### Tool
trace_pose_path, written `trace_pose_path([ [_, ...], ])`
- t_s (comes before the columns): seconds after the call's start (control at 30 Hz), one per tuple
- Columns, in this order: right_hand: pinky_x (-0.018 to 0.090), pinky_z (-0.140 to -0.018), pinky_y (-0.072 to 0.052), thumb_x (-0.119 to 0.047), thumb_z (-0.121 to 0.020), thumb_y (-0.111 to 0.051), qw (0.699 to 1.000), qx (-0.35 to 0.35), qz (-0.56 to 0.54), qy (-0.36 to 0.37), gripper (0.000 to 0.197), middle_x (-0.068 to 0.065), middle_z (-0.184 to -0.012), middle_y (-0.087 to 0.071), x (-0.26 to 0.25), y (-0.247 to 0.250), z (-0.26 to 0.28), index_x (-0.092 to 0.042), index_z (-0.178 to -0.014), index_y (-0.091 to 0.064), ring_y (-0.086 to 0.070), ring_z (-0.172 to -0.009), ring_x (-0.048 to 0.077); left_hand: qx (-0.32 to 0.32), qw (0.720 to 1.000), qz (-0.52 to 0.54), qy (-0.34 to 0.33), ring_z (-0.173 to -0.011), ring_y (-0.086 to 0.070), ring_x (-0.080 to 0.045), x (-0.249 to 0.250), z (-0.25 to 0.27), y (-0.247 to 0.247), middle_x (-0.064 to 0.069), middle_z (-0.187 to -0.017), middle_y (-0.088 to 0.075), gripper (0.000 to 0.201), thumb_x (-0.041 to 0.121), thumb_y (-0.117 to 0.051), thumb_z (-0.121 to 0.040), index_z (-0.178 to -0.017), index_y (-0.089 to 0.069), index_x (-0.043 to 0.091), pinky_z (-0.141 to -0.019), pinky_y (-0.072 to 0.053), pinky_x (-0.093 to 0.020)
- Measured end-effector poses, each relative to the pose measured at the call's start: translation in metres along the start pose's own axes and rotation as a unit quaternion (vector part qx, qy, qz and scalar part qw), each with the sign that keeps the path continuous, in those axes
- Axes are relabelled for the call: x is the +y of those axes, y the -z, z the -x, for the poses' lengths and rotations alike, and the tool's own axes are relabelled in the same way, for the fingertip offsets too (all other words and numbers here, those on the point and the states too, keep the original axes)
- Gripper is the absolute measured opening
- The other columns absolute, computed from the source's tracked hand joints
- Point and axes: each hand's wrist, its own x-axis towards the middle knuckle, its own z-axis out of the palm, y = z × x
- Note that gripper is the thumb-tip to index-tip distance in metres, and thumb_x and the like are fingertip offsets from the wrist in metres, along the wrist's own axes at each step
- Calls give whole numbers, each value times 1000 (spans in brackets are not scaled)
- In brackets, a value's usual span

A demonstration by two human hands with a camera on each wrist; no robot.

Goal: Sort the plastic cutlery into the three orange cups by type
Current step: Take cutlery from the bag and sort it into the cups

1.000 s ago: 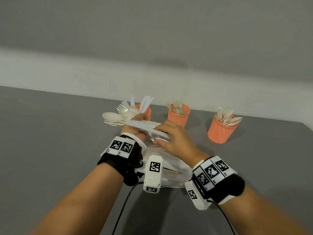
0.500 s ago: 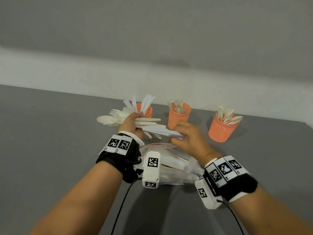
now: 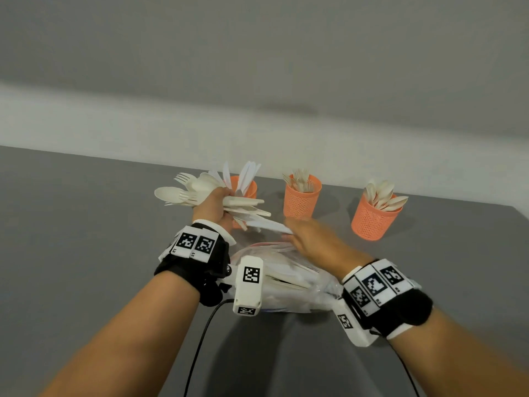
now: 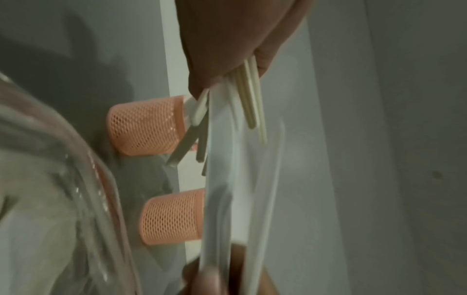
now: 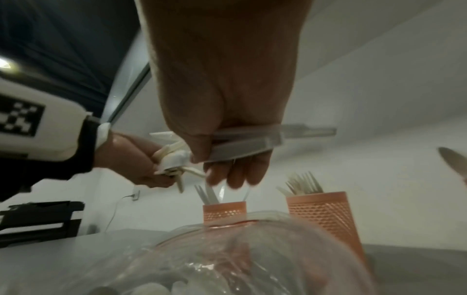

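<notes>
My left hand grips a mixed bundle of white cutlery, spoon and fork heads fanning left and handles sticking out right. My right hand pinches a few white knives between thumb and fingers, just right of the bundle. Three orange mesh cups stand behind. The left cup holds knives, the middle cup forks, the right cup spoons. The right wrist view shows the knives held above the knife cup and beside the fork cup.
A clear plastic bag with more cutlery lies on the grey table under my wrists, in front of the cups. A white wall runs behind the table's far edge. A black cable trails from the left wrist.
My right hand has moved right, away from the left hand, drawing the knives out of the bundle. The left hand has kept its grip on the rest.
</notes>
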Motion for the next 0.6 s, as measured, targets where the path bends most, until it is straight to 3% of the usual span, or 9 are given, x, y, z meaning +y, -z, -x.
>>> trace_pose_path([
  [0.07, 30, -76, -43, -19, -98, -39, 996, -35, -80, -24, 24, 5, -92, -59, 10, 3, 2, -3, -111, -50, -55, -79, 11, 6, 1000, -2, -28, -42, -62, -12, 9, -6, 6, -7, -63, -59, 7, -1, -52, -84, -79, -52, 4, -44, -50, -20],
  [0.13, 23, -74, -42, -16, -98, -39, 986, -71, -151, -25, 25, -4, -84, -56, 20, 6, 3, -7, -119, -50, -52, -77, 5, 26, 998, -3, -53, -42, -61, -7, 18, -12, 13, -3, -61, -61, 11, 0, -53, -85, -75, -54, 5, -47, -50, -17],
  [0.23, 23, -93, -42, -18, -98, -42, 963, -96, -250, -20, 36, 1, -117, -59, 27, 12, 1, -15, -133, -44, -55, -107, 14, 20, 995, 59, -79, -46, -63, -4, 34, -21, 23, -1, -57, -65, 9, -2, -54, -87, -80, -55, 4, -50, -51, -17],
  [0.33, 24, -83, -43, -25, -95, -49, 962, -44, -269, -21, 28, 6, -108, -61, 26, 15, -12, -15, -120, -53, -57, -96, 18, -36, 995, 46, -74, -54, -64, -6, 44, -29, 35, 2, -57, -64, 12, 4, -52, -89, -78, -53, 8, -54, -53, -18],
  [0.43, 19, -63, -41, -32, -93, -51, 956, 44, -288, -43, 19, 1, -75, -52, 14, 17, -41, -14, -98, -57, -49, -63, 7, -101, 994, -15, -43, -55, -63, -5, 43, -27, 40, 6, -57, -62, 19, 16, -49, -92, -73, -53, 13, -58, -55, -20],
  [0.5, 24, -58, -40, -37, -94, -45, 940, 84, -326, -53, 29, -3, -59, -43, 4, 19, -67, -18, -73, -49, -42, -47, 3, -119, 992, -21, -36, -53, -64, -4, 41, -28, 39, 6, -54, -62, 22, 17, -48, -93, -72, -53, 13, -57, -56, -19],
  [0.57, 23, -61, -45, -40, -97, -37, 920, 121, -370, -54, 32, -2, -57, -43, -9, 22, -93, -27, -67, -42, -46, -49, 7, -136, 990, -25, -33, -52, -63, -4, 41, -30, 40, 5, -53, -61, 21, 13, -49, -93, -73, -53, 12, -56, -55, -19],
  [0.6, 17, -61, -45, -40, -98, -34, 911, 146, -383, -54, 32, -2, -59, -44, -14, 23, -106, -28, -69, -41, -46, -53, 9, -149, 988, -31, -32, -52, -62, -4, 42, -32, 41, 4, -54, -60, 18, 9, -49, -92, -75, -53, 12, -55, -55, -19],
])
